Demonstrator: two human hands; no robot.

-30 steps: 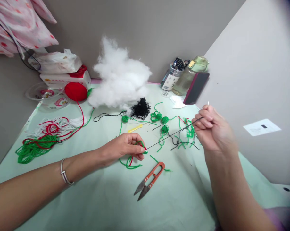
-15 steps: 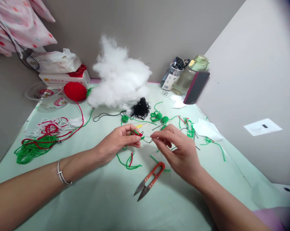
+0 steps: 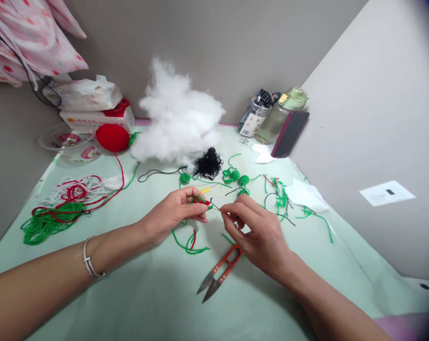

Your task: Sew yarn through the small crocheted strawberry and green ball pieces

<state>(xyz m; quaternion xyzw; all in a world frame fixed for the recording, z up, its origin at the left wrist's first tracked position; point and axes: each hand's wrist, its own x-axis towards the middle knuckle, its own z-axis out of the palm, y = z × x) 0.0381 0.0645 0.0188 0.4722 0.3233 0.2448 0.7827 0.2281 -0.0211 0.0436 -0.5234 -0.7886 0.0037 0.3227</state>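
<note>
Currently, the left hand [image 3: 177, 208] pinches a small red-and-green yarn piece [image 3: 207, 203]; the right hand [image 3: 259, 232] grips a thin black strand [image 3: 214, 205] beside it.

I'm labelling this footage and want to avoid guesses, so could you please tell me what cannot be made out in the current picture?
In the head view:
- Red-and-green piece: mostly covered by the left hand.
- Near end of the black strand: hidden in the right hand.
- Handle end of the orange snips: partly behind the right hand.
- Pink cloth: cut off by the picture's edge.
- Print on the white card: too small.
</note>
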